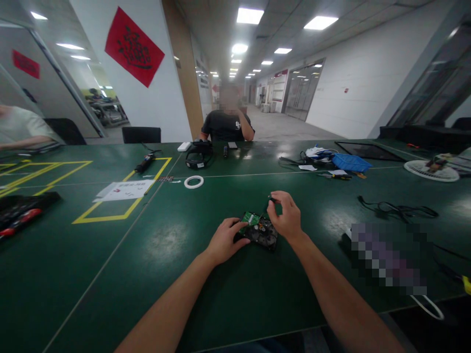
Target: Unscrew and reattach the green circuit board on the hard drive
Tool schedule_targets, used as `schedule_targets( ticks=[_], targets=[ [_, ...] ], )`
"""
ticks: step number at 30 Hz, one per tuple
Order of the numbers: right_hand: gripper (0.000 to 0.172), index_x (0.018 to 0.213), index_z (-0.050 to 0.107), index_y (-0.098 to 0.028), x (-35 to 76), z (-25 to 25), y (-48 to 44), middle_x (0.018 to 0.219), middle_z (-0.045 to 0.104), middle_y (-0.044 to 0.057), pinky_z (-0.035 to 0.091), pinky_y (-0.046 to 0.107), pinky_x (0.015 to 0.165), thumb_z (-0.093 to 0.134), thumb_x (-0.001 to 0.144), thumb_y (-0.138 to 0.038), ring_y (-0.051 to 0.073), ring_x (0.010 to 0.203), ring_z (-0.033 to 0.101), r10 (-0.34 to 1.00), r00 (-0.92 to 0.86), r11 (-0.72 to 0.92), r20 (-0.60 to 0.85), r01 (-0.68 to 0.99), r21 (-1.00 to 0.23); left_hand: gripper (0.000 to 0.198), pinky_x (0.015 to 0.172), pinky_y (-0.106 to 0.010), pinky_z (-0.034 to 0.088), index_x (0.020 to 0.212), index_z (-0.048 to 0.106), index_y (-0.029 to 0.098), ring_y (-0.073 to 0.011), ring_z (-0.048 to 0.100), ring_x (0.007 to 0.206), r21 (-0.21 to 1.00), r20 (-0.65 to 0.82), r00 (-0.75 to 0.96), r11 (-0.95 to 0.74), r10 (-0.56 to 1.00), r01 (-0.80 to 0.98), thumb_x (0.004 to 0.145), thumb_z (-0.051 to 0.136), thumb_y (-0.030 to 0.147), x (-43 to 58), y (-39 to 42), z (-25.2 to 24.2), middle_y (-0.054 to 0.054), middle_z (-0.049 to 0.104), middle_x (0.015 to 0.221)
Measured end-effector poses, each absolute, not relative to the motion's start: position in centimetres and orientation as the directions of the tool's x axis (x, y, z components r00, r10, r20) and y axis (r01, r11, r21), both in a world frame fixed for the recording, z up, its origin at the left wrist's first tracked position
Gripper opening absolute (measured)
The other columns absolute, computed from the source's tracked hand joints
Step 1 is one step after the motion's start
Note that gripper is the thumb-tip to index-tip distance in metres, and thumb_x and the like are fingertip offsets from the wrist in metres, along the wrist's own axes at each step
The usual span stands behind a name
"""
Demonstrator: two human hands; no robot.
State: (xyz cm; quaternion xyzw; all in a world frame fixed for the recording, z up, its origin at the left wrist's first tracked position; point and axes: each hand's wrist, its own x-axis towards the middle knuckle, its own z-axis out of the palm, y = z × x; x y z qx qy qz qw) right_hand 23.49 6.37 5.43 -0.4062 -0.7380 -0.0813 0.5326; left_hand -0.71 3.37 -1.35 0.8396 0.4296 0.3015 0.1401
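In the head view, at the lower centre of the frame, a hard drive point(262, 234) lies flat on the dark green tabletop point(147, 274). It is a black metal slab, and a small glossy green circuit board point(251, 218) shows at its far left corner. The left hand point(225, 241) comes in from the lower left with its grip clenched over the drive's near left edge, fingers curled on the casing. This looks meant to stop the slab sliding on the smooth, faintly shiny surface. The right hand point(286, 216) is raised just above the drive's far right side, thumb and forefinger pinched on a small dark piece point(271, 198). The piece is too small to tell whether it is a tool tip or a screw, but a fingertip pinch suits something tiny and hard.

Further up, left of centre, a white tape ring point(194, 182) lies flat. Near it a sheet of paper point(123, 190) overlaps the top edge of a rectangle of yellow tape lines point(110, 217). At the upper right are a blue plastic tray point(351, 162) and a round white fan grille point(430, 170), and below them a loose black cable point(399, 211) lies in coils. Red-handled tools point(18, 218) rest at the left edge. At the top centre a person in a dark shirt point(227, 126) sits across the tabletop, one hand raised
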Motion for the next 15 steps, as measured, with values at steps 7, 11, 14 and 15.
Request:
schedule_targets(
  ticks=[7,11,14,15],
  targets=[
    [0.017,0.106,0.057,-0.024,23.38,5.52,6.15,0.103,0.066,0.007,0.06,0.037,0.078,0.063,0.092,-0.031,0.02,0.083,0.068,0.563,-0.063,0.6,0.824,0.717,-0.355,0.054,0.105,-0.05,0.046,0.137,0.059,0.03,-0.0311,0.052,0.125,0.499,0.373,0.446,-0.582,0.813,0.642,0.087,0.073,0.043,-0.75,3.2,-1.1,-0.011,0.056,0.133],
    [0.025,0.118,0.055,-0.024,23.25,5.44,6.16,0.117,0.065,0.01,0.061,0.037,0.081,0.058,0.094,-0.029,0.021,0.094,0.069,0.598,-0.085,0.649,0.797,0.634,-0.42,0.052,0.105,-0.05,0.047,0.136,0.06,0.029,-0.031,0.053,0.124,0.502,0.374,0.447,-0.583,0.812,0.638,0.088,0.072,0.044,-0.72,3.13,-0.94,-0.012,0.056,0.132],
    [0.028,0.12,0.054,-0.024,23.04,5.24,6.18,0.113,0.068,0.008,0.061,0.038,0.08,0.06,0.094,-0.032,0.02,0.089,0.071,0.634,-0.059,0.629,0.771,0.619,-0.47,0.052,0.105,-0.05,0.047,0.136,0.06,0.029,-0.0309,0.053,0.123,0.498,0.377,0.45,-0.587,0.809,0.638,0.088,0.072,0.045,-0.7,3.18,-0.97,-0.012,0.056,0.132],
    [0.028,0.118,0.055,-0.024,22.99,5.16,6.18,0.109,0.068,0.008,0.062,0.038,0.079,0.062,0.093,-0.033,0.02,0.084,0.07,0.636,-0.046,0.615,0.77,0.633,-0.47,0.053,0.105,-0.05,0.047,0.136,0.06,0.03,-0.0309,0.053,0.124,0.497,0.378,0.449,-0.587,0.81,0.639,0.087,0.072,0.045,-0.7,3.21,-1.01,-0.011,0.056,0.132]
  ],
)
